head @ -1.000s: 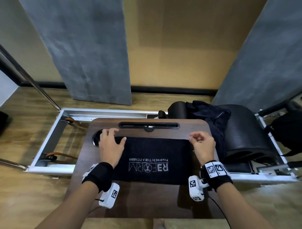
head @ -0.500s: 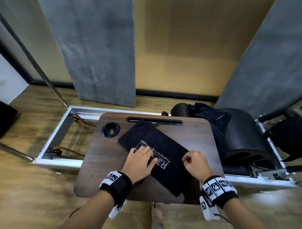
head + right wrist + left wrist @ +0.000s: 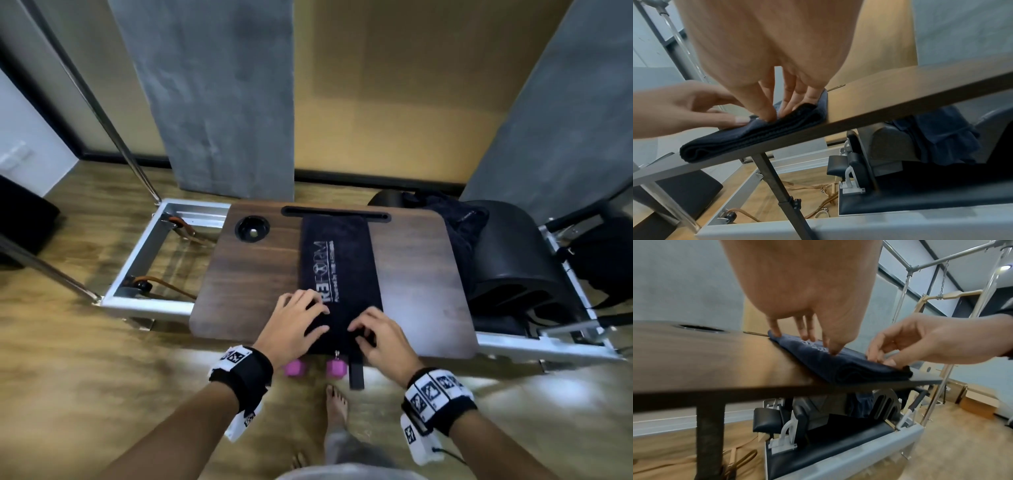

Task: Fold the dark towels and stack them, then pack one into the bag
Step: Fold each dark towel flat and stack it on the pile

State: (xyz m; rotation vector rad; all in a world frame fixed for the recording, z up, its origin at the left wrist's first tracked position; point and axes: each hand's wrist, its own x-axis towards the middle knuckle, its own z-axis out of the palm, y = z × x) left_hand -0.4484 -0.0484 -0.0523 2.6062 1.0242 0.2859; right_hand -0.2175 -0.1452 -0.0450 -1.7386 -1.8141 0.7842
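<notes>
A folded dark towel (image 3: 339, 260) with a white logo lies lengthwise on the brown table (image 3: 418, 274), running from the slot at the far edge to the near edge. My left hand (image 3: 301, 318) presses its spread fingers on the towel's near left part; the left wrist view shows the fingertips (image 3: 807, 337) down on the cloth (image 3: 818, 360). My right hand (image 3: 366, 329) has curled fingers and its thumb on the towel's near right corner (image 3: 756, 138) and seems to pinch the top layer. More dark towels (image 3: 459, 226) lie heaped on the black barrel to the right.
A round cup hole (image 3: 252, 229) sits at the table's far left. A black bag (image 3: 603, 260) stands at the far right. On the floor by my bare foot (image 3: 337, 407) lies a pink dumbbell (image 3: 334, 368). A metal frame (image 3: 144, 301) with straps extends left of the table.
The towel has been turned from crosswise through a diagonal to lengthwise. Both hands have come from its two ends to its near end by the table's front edge.
</notes>
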